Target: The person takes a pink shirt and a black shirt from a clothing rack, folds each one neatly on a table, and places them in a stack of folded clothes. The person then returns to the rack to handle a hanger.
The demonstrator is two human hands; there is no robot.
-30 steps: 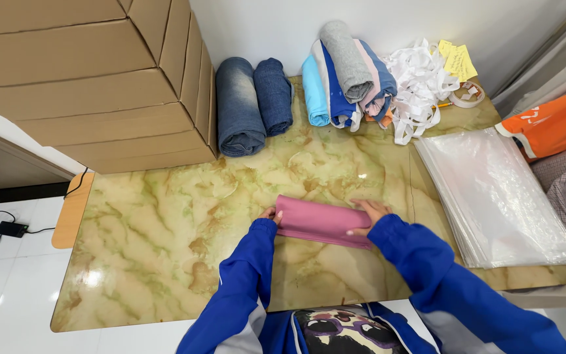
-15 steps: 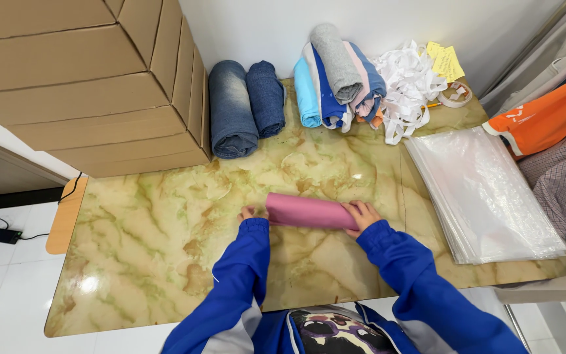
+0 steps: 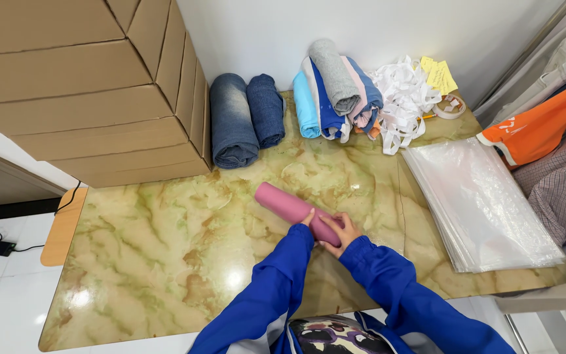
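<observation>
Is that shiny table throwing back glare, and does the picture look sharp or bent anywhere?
Head view: bright glare spots sit on the polished marble table, near its front edge, left of the blue sleeves. The pink roll, held at one end by the left hand and the right hand, looks sharp. The cardboard boxes lean outward, a wide-lens bend. The clear plastic bags show soft sheen.

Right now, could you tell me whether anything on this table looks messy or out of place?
Only the white strips at the back edge: a loose tangle beside the tidy stack of rolled clothes. The pink roll lies slantwise on the marble table, with both hands at its near end.
</observation>
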